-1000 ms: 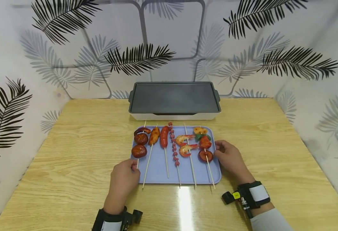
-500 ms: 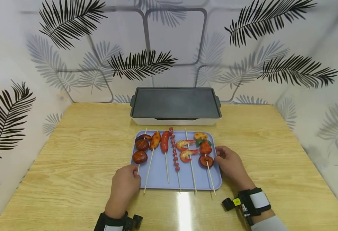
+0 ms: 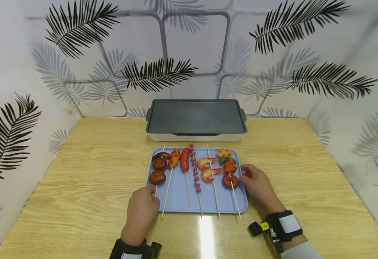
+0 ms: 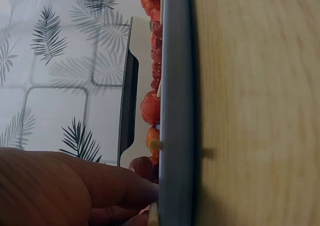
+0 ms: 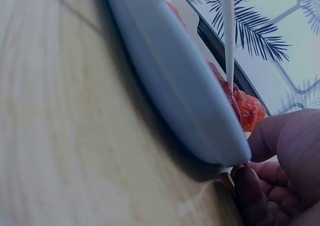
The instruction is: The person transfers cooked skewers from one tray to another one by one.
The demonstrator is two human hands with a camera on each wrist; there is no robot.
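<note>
A lavender tray [image 3: 178,198] lies on the table with several food skewers side by side on it. At its front left, my left hand [image 3: 143,207] pinches the stick of the mushroom skewer [image 3: 157,177]. The left wrist view shows those fingers above the tray rim [image 4: 175,105], a stick end poking out beneath them. My right hand [image 3: 257,181] grips the tray's right rim; up close, thumb and fingers meet around the edge [image 5: 185,95]. Nearest that hand lies a mixed skewer [image 3: 230,166] with green pepper. Between are a sausage skewer [image 3: 184,160] and a shrimp skewer [image 3: 208,175].
Right behind the tray stands a flat dark griddle [image 3: 196,117] on a white base. Several skewer sticks overhang the tray's front edge. The wooden table [image 3: 101,158] backs onto a leaf-patterned wall covering [image 3: 205,43].
The head view has tipped up slightly, so everything sits lower in it. My left hand has shifted slightly right, the mushroom skewer with it. The right hand keeps its place on the tray.
</note>
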